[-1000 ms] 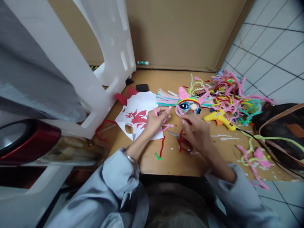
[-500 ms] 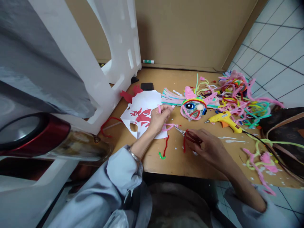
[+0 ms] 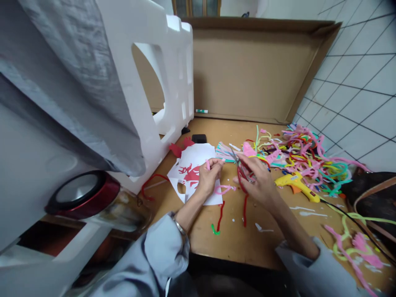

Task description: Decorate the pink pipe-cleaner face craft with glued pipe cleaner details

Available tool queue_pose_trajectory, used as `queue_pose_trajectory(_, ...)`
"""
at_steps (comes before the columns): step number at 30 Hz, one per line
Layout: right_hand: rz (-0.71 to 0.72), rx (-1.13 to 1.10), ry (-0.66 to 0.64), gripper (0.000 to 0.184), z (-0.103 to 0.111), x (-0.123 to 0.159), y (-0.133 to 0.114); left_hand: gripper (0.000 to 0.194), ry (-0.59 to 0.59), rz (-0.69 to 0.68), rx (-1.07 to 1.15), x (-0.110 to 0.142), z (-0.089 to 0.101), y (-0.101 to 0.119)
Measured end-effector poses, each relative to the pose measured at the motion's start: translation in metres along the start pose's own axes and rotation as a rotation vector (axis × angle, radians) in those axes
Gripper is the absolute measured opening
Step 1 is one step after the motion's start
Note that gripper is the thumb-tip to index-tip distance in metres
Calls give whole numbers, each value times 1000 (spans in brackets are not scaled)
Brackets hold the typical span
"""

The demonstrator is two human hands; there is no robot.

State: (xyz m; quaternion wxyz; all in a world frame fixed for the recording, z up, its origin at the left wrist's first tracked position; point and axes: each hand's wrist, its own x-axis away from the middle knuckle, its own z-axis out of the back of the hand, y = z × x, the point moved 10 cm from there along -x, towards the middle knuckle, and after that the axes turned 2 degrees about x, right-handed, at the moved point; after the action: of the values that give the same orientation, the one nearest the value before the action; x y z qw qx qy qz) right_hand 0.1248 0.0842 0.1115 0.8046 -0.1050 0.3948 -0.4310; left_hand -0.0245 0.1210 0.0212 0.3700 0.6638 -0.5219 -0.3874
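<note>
Pinched between the fingers of my left hand point(image 3: 210, 175) is a pink pipe cleaner point(image 3: 208, 165). That hand is over a white paper sheet point(image 3: 198, 153) with red cut-out shapes point(image 3: 191, 176). My right hand point(image 3: 256, 177) grips red-handled scissors point(image 3: 243, 167), their blades pointing up and to the left. Behind the right hand, a decorated ball with pink ears point(image 3: 248, 149) is mostly hidden. Another pink pipe cleaner point(image 3: 223, 189) lies by the paper's right edge. Below it are a red pipe cleaner with a green end point(image 3: 220, 216) and a second red one point(image 3: 245, 210).
A yellow glue gun point(image 3: 297, 185) lies right of my right hand. Behind it is a tangled heap of coloured pipe cleaners point(image 3: 312, 161), with a brown bag point(image 3: 368, 189) at the right edge. A red-lidded jar point(image 3: 89, 194) and white plastic frame point(image 3: 176, 70) stand left.
My right hand has raised the scissors away from the pink pipe cleaner on the table, turning the blades upward in front of the decorated ball. The view has tilted up; my left hand keeps its pinch.
</note>
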Motion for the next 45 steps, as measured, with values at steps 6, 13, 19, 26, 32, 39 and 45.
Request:
queue_pose_trajectory(6, 133, 465, -9, 40, -12, 19, -11, 27, -82, -14, 6, 6, -8, 1)
queue_pose_trajectory(13, 161, 459, -12, 29, -16, 21, -10, 18, -187, -48, -100, 11, -17, -2)
queue_pose_trajectory(19, 184, 442, -3, 28, -14, 26, -10, 19, -198, -29, -133, 11, -17, -7)
queue_pose_trajectory(26, 172, 343, -11, 25, -12, 30, -9, 18, -188, -35, -119, 12, -17, -3)
queue_pose_trajectory(32, 139, 247, -11, 19, -11, 30, 2, 23, -168, -44, -126, 10, -14, -1)
queue_pose_trajectory(39, -75, 110, -148, 34, -13, 24, 24, 31, -93, -56, -51, 4, -7, 7)
queue_pose_trajectory(45, -186, 35, -639, 12, -36, 43, 23, 37, 21, -62, 55, -4, 7, 15)
